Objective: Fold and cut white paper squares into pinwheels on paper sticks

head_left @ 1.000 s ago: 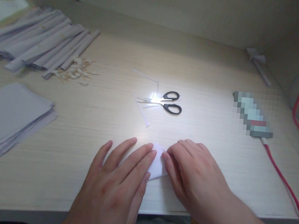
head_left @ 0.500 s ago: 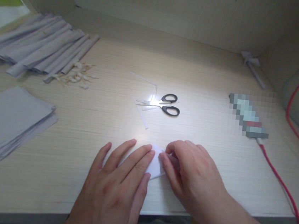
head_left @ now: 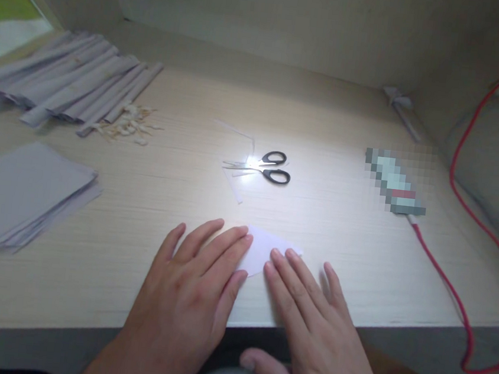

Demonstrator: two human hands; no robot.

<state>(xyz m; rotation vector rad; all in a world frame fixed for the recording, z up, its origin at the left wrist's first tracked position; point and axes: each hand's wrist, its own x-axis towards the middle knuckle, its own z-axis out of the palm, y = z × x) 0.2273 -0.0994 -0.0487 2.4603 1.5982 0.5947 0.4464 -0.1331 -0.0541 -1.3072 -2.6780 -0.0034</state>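
Observation:
A small folded piece of white paper (head_left: pixel 261 246) lies flat near the table's front edge. My left hand (head_left: pixel 197 282) rests over its left part, fingers spread and stretched out. My right hand (head_left: pixel 316 313) lies open on the paper's right part, fingertips pressing its lower edge and thumb apart near the table edge. Both hands hide portions of the paper. Beyond them lies a pair of scissors (head_left: pixel 275 176) with black handles, blades apart and pointing left, on thin paper strips (head_left: pixel 235 188).
Rolled paper tubes (head_left: pixel 78 77) are piled at the back left, beside small whitish twisted bits (head_left: pixel 129 124). A stack of paper (head_left: pixel 26 193) sits at left. On the right lies a blurred-out device (head_left: pixel 395 181) with a red cable (head_left: pixel 439 284); behind it is another paper roll (head_left: pixel 406 120).
My right hand has gone from a pinch at the paper's right side to lying flat with fingers extended. My left hand stays on the paper. The whole view has shifted slightly.

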